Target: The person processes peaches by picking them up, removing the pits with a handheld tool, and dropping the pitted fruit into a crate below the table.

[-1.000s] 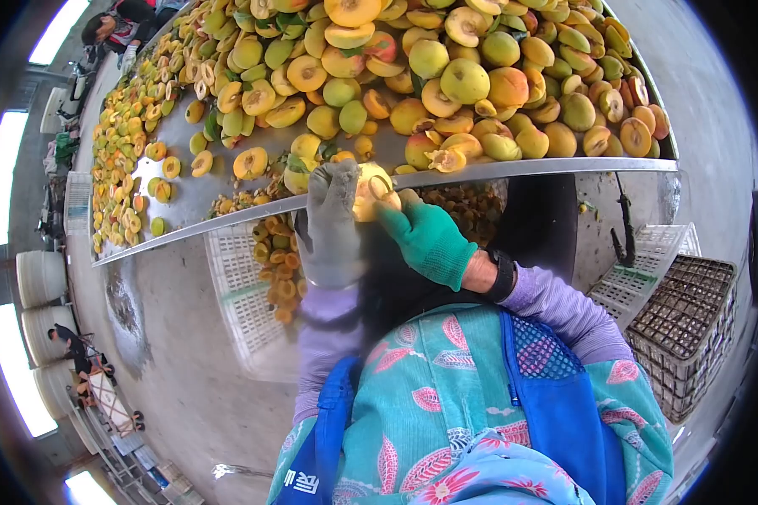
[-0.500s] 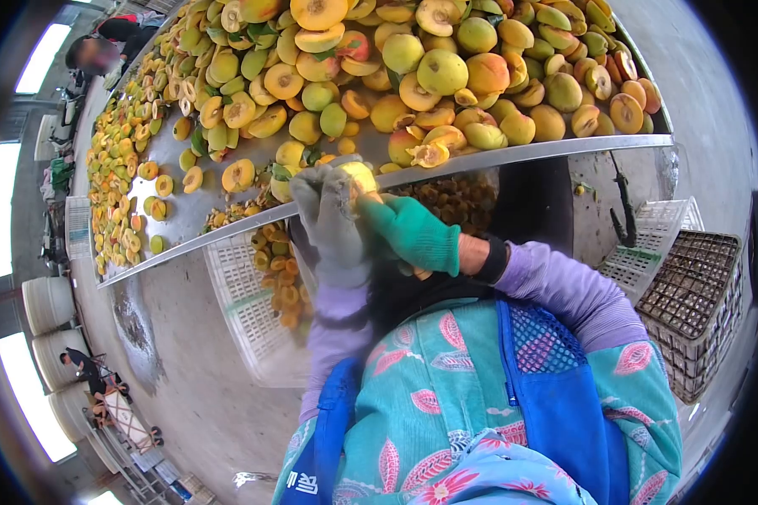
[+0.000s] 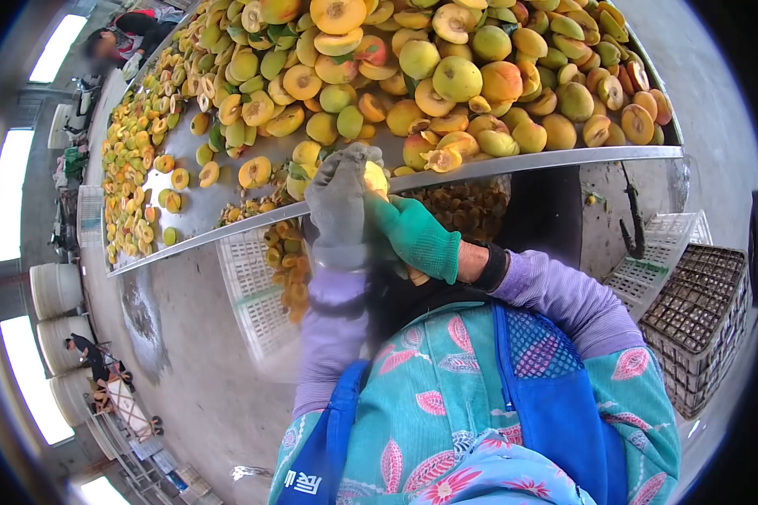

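Observation:
My left hand [image 3: 345,198], in a grey glove, is closed around a yellow peach [image 3: 376,178] just above the near metal edge of the table. My right hand [image 3: 417,238], in a green glove, is closed right beside it, its thumb side close to the peach. The tan, wooden-looking handle end [image 3: 418,276] of a tool sticks out under the right fist; its working end is hidden. Beyond my hands, whole and halved peaches [image 3: 457,80] are heaped on the metal table [image 3: 194,206], with a torn half [image 3: 442,160] near the edge.
A white crate [image 3: 257,282] with peach pieces stands below the table's edge on the left. More pieces [image 3: 467,202] lie beneath it. A white crate [image 3: 648,252] and a dark grimy crate [image 3: 699,324] are at right. Another person [image 3: 130,38] is at the far left end.
My left hand has turned, its fingers now curled more over the peach. The right hand stays beside it. The whole view has shifted slightly right and down.

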The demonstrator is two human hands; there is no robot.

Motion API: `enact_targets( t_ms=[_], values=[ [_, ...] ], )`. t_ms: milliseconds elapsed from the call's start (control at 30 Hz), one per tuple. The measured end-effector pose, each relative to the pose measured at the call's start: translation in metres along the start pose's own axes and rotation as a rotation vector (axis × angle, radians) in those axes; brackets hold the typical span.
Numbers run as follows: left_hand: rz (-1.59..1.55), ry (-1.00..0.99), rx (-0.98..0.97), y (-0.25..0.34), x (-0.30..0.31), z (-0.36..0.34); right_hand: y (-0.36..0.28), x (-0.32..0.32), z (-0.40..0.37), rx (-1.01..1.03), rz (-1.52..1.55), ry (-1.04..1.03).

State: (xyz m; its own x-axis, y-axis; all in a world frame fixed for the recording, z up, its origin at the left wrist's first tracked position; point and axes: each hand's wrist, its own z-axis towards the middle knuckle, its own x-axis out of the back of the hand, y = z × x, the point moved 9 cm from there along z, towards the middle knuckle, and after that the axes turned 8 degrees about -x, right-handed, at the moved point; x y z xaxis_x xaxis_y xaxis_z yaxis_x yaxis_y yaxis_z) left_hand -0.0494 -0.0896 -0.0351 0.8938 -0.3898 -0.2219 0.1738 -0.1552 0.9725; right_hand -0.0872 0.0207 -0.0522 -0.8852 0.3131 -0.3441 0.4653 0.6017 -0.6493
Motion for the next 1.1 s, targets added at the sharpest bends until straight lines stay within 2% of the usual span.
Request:
enact_targets(
  t_ms=[67,167,200,300,333,433,467,567,600,700,733,800,867,967,1100],
  values=[
    [0.060,-0.092,0.005,-0.006,-0.003,0.003,-0.004,0.004,-0.005,0.032,-0.081,0.071],
    [0.323,-0.303,0.093,-0.008,-0.012,0.010,0.001,0.016,0.003,-0.047,-0.218,-0.040],
    [0.441,-0.379,0.134,-0.008,-0.016,0.009,-0.002,0.010,0.004,-0.037,-0.139,-0.141],
    [0.356,-0.397,0.151,0.001,-0.028,0.010,0.000,0.003,-0.008,-0.057,0.056,-0.044],
    [0.301,-0.234,0.196,-0.003,-0.025,0.008,-0.003,0.002,0.001,0.069,0.125,0.019],
    [0.079,0.034,-0.005,-0.006,-0.021,0.002,0.001,0.008,0.003,0.040,0.276,0.066],
    [-0.011,0.053,-0.009,-0.010,-0.019,0.002,0.006,0.008,0.013,0.040,0.267,0.026],
    [0.134,-0.129,-0.132,0.006,-0.023,0.007,-0.009,0.018,-0.011,-0.049,-0.018,0.050],
    [0.325,-0.192,0.002,0.007,-0.027,0.011,-0.009,0.018,-0.009,-0.058,-0.080,-0.027],
    [0.426,-0.308,0.171,-0.003,-0.027,0.020,-0.013,0.005,-0.013,-0.039,0.132,-0.234],
    [0.405,-0.290,0.150,-0.003,-0.031,0.019,-0.008,-0.002,-0.004,-0.044,0.310,-0.272],
    [0.323,-0.151,0.046,-0.008,-0.027,0.020,-0.004,0.000,0.008,0.045,0.367,-0.141],
    [0.248,-0.065,-0.003,-0.014,-0.017,0.019,-0.001,0.019,0.021,0.113,0.139,0.033],
    [0.066,-0.090,0.002,-0.008,-0.023,0.010,-0.015,0.039,0.030,0.508,-0.355,0.248],
    [-0.042,-0.036,-0.104,-0.006,-0.017,0.005,-0.014,0.034,0.013,0.546,-0.469,0.459]
  ],
)
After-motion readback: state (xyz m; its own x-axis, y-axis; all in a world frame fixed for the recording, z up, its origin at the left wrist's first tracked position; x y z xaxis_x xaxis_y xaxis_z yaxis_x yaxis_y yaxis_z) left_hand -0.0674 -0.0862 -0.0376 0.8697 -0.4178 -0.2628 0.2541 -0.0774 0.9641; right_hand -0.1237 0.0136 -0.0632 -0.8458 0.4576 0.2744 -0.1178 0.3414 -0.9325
